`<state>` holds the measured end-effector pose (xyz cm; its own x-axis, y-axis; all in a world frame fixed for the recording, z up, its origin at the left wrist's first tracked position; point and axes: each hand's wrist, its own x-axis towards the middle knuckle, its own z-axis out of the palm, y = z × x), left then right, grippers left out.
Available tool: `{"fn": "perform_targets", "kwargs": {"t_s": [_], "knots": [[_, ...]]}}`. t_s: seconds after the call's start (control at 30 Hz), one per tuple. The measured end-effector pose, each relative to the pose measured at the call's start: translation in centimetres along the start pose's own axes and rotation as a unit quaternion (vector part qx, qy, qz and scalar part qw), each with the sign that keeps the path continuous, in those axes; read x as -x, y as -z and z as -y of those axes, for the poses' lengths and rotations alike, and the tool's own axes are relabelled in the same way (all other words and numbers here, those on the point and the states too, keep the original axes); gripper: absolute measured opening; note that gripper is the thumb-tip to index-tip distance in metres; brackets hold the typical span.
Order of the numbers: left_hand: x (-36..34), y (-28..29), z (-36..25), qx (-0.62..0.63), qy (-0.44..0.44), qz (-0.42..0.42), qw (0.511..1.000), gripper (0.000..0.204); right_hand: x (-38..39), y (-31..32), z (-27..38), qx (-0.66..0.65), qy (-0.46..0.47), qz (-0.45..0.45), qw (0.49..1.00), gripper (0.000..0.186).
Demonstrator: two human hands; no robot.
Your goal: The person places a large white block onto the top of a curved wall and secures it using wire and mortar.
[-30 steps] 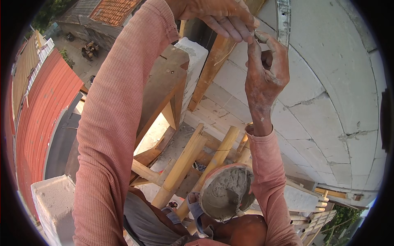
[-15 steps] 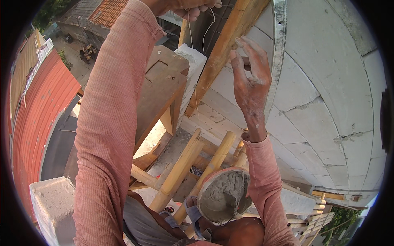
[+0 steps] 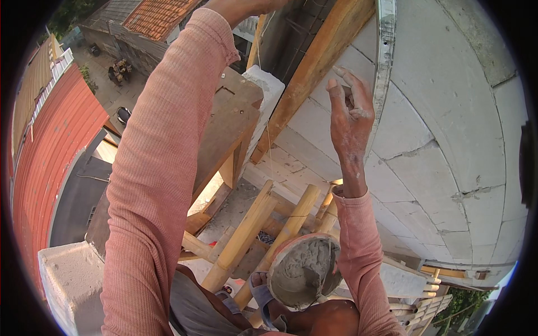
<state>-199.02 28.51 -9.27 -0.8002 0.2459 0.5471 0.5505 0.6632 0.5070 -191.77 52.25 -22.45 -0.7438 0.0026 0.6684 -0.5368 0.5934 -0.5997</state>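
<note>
My left hand (image 3: 249, 8) is cut off by the top edge; its fingers are mostly out of sight, with thin string (image 3: 259, 45) hanging below it. Lower right of it, my right hand (image 3: 350, 115) is raised, dusty with grey, its fingers bent but apart and nothing visible in them. It is in front of a wooden beam (image 3: 306, 78) and white block wall (image 3: 448, 140), beside a long metal strip (image 3: 385, 36). A round bucket of grey mortar (image 3: 297, 271), with a tool in it, sits between my forearms above my knee.
Bamboo poles (image 3: 235, 238) form scaffolding under me. A wooden board (image 3: 227, 117) and pale block (image 3: 70, 269) are at left. Below lie a red corrugated roof (image 3: 64, 157), a tiled roof (image 3: 151, 19) and a path with dark shapes (image 3: 120, 73), too small to make out.
My hands have parted: the left moved up out of the frame's top, while the right came away from it, lower and slightly left, its fingertips no longer pinched together.
</note>
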Motion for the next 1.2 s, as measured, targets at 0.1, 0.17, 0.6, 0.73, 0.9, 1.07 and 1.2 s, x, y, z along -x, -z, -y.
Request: {"fn": "perform_targets", "kwargs": {"t_s": [0.1,0.17,0.6,0.73,0.9,1.07,1.2], "knots": [[0.0,-0.3,0.1,-0.031,0.012,-0.071,0.997,0.030,0.0,0.0,-0.3,-0.005,0.001,0.000,1.000,0.027],[0.1,-0.3,-0.1,-0.042,0.000,-0.059,0.997,0.029,0.1,0.0,-0.3,-0.007,-0.003,0.003,1.000,0.027],[0.6,-4.5,-0.8,-0.080,-0.054,-0.127,0.987,0.027,0.3,-0.2,-0.7,-0.012,-0.025,0.006,1.000,0.028],[1.1,-5.9,-0.9,-0.095,-0.095,-0.146,0.980,0.026,-0.2,-0.6,-1.2,-0.012,-0.039,-0.005,0.999,0.029],[2.2,-9.2,-1.6,-0.159,-0.118,-0.181,0.963,0.012,-0.3,-1.1,-1.2,-0.056,-0.076,-0.001,0.996,0.032],[2.1,-8.1,-0.2,-0.118,-0.198,-0.180,0.956,0.012,-0.2,-1.2,-2.0,-0.077,-0.107,-0.007,0.991,0.032],[1.6,-7.6,0.9,-0.043,-0.232,-0.116,0.965,0.020,-0.6,-0.7,-3.5,-0.044,-0.097,-0.011,0.994,0.032]]}}
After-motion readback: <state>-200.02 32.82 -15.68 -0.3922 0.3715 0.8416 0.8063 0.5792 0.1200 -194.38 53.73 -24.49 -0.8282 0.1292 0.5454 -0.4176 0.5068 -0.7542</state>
